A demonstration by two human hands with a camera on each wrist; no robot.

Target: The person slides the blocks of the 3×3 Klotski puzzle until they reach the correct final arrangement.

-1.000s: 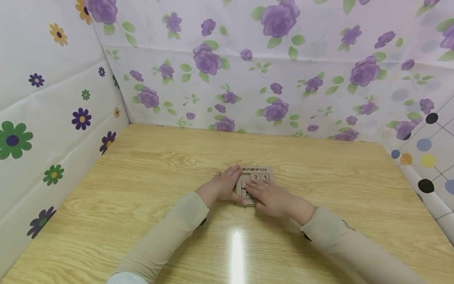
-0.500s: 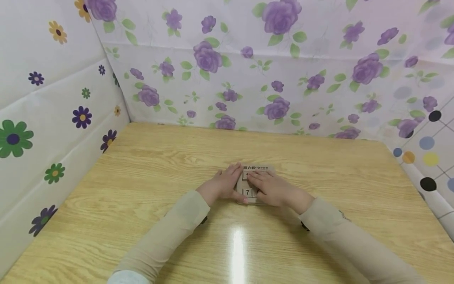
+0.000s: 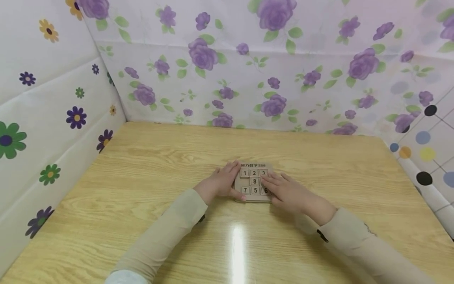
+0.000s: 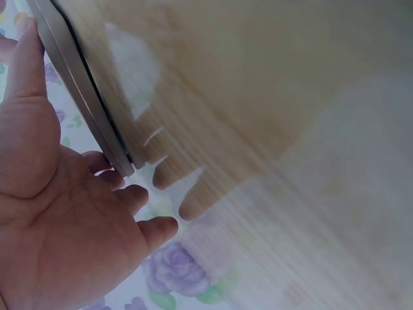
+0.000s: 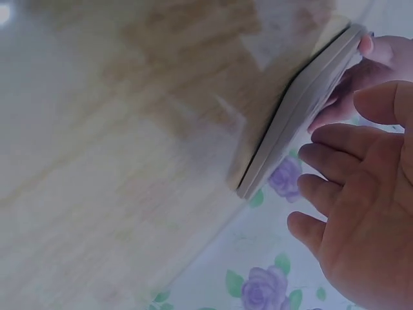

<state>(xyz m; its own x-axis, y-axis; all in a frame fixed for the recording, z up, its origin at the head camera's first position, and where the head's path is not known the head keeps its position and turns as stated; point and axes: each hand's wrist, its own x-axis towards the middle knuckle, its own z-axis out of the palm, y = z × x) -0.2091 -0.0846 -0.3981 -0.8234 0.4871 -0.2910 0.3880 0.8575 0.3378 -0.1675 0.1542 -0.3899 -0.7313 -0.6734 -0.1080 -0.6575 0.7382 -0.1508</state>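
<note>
A wooden sliding number puzzle (image 3: 256, 198) lies flat on the table. Its top row reads 1, 2, 3 and its bottom row 7, 5, 6. In the middle row the left cell is bare, the 8 tile (image 3: 254, 181) is in the centre, and fingers cover the right cell. My left hand (image 3: 223, 182) holds the frame along its left side, thumb at the near corner and fingers toward the far one. The fingers of my right hand (image 3: 289, 192) lie extended over the puzzle's right side, fingertips on the middle row. Both wrist views show the frame edge-on.
The wood-grain table (image 3: 170, 157) extends around the puzzle on all sides. Flowered white sheets (image 3: 241, 90) stand behind it and at the left, with a dotted sheet (image 3: 425, 157) at the right. Light glares on the near tabletop.
Tile 1 has gone up into the top-left cell, and the middle-left cell is now bare. My right hand has drawn back to the right, uncovering tiles 8, 5 and 6. The left hand stays put.
</note>
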